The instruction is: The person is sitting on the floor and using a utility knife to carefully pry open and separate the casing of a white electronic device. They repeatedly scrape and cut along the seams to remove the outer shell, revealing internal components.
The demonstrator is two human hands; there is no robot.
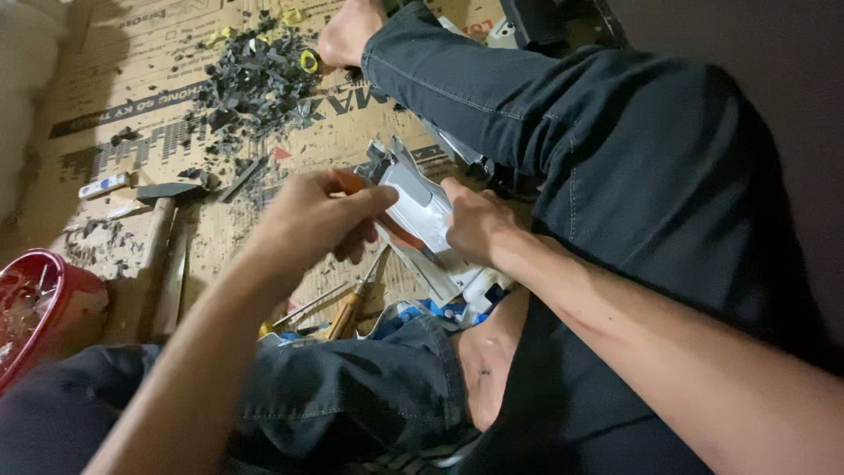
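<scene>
I hold a thin grey-white metal plate (pixel 420 211), bent and dented, tilted on edge just above the flattened cardboard (pixel 132 53). My left hand (pixel 321 215) pinches its upper left edge; my right hand (pixel 475 224) grips its right side, fingers curled around it.

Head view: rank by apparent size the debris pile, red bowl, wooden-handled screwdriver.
1. Debris pile, dark scraps on the cardboard.
2. Red bowl, cut off by the frame edge and nearer the camera, so its order against the pile is unsure.
3. Wooden-handled screwdriver, clearly smallest.
</scene>
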